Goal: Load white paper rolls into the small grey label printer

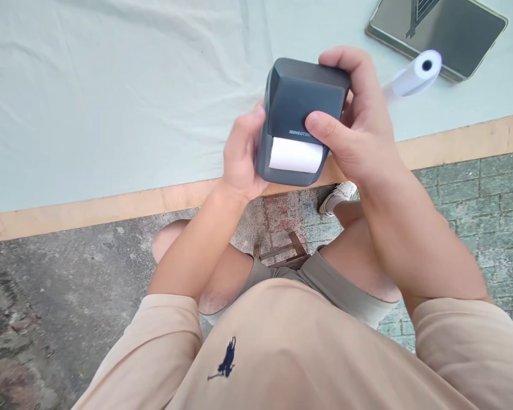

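A dark grey label printer (pixel 305 97) marked NIIMBOT is held up over the table's near edge, between both hands. White label paper (pixel 296 155) shows in the slot at its lower end. My left hand (pixel 244 151) grips the printer's left side; most of its fingers are hidden behind the body. My right hand (pixel 359 114) wraps round the right side, with the thumb pressed on the top cover and the index finger at the upper right corner. The cover looks closed.
A white paper roll (pixel 416 74) with a dark core lies right of my right hand. Beyond it is a dark flat device (pixel 461 34) with a glossy face. Pale cloth (pixel 111 102) covers the table, whose wooden edge (pixel 89 210) runs in front of my knees.
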